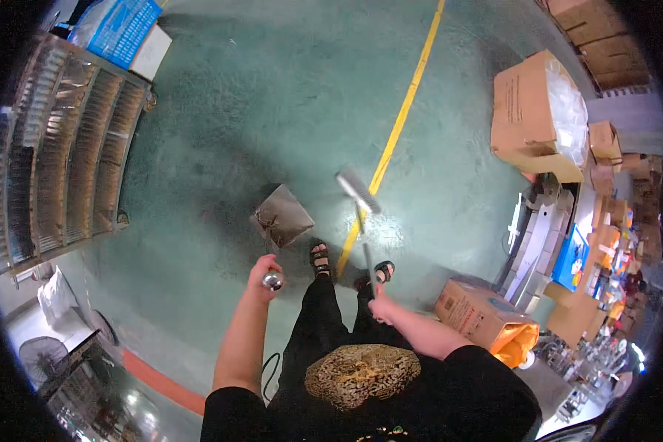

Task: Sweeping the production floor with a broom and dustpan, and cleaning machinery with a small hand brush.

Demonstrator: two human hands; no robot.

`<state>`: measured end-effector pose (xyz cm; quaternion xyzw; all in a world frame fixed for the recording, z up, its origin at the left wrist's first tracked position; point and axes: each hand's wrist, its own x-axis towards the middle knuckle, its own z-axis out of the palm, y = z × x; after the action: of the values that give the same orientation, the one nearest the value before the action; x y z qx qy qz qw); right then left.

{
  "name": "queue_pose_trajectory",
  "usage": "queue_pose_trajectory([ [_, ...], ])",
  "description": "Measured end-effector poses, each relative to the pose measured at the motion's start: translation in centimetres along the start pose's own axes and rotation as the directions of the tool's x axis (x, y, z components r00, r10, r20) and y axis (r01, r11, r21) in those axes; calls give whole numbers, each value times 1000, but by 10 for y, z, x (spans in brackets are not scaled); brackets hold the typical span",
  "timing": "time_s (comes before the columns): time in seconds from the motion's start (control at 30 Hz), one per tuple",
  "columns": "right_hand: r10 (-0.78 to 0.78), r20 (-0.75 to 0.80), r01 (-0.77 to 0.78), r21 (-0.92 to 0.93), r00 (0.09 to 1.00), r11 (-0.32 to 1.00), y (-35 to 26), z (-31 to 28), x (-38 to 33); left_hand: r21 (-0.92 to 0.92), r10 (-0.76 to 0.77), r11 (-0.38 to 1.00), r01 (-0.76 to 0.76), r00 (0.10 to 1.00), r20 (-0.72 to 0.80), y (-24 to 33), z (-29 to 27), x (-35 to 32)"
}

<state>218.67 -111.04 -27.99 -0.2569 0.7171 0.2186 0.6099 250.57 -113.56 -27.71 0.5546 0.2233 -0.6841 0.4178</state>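
Straddling the long yellow painted line on the green floor, a person in black trousers and dark strappy sandals is standing with both hands full! Left of the yellow line, the bare left hand is closing tight around a handle, and a round, shiny silver metal knob is gleaming at its top. Also left of the line, the grey, squarish dustpan is showing dark debris along one side. Over to the right of the line, the bare right hand is gripping a slim grey pole, while the grey-bristled broom head is overlapping the line itself! Well left of it, a brownish metal rack is standing; well right, an open brown cardboard carton is holding clear plastic bags, and a smaller brown carton is showing a bright orange lining.
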Motion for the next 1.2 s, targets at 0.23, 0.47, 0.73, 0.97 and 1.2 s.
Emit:
queue_pose_trajectory([
  [0.23,-248,373,156,260,894,953,-64,-1,-87,-54,45,998,-41,996,82,11,-36,-4],
  [0.47,-413,227,396,118,882,911,-138,-54,-156,-463,22,885,-46,998,-58,52,-68,-64],
  [0.73,-449,0,440,202,894,875,-293,-131,-88,-618,240,736,-277,960,-145,139,-20,-65],
  [0.97,-376,-4,369,209,926,906,-464,-227,-40,-658,362,618,-430,899,-248,212,34,-63],
  [1.2,-374,-112,390,221,921,894,-656,-230,1,-722,406,492,-486,862,-304,292,34,-41],
])
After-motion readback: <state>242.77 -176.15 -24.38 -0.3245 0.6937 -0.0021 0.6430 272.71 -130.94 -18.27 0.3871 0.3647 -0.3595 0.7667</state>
